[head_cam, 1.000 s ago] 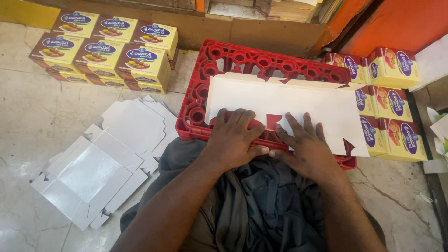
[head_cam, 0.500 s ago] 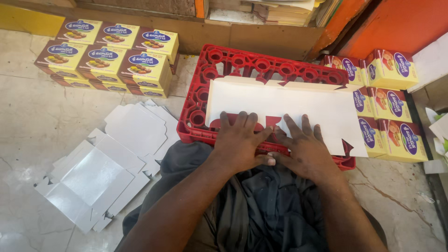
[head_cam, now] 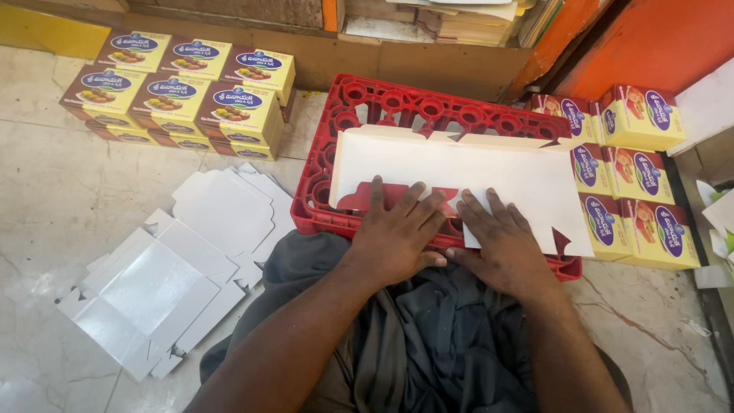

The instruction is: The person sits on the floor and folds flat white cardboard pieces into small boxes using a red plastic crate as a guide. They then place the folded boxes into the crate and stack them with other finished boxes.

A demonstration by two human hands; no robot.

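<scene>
A flat white cardboard box blank (head_cam: 474,172) lies across an upturned red plastic crate (head_cam: 397,103) in front of me. My left hand (head_cam: 397,229) rests palm down on the blank's near edge, fingers spread, over a red flap. Beside it, my right hand (head_cam: 497,241) also presses flat on the near edge, fingers apart. Both hands touch the blank without gripping it.
A pile of flat white box blanks (head_cam: 176,268) lies on the marble floor at my left. Folded yellow printed boxes (head_cam: 183,92) are stacked at the back left, and more yellow boxes (head_cam: 634,176) stand at the right of the crate. A wooden ledge runs behind.
Both hands have slid a little forward over the blank's near edge and their fingers have spread flatter. The blank stays on the crate.
</scene>
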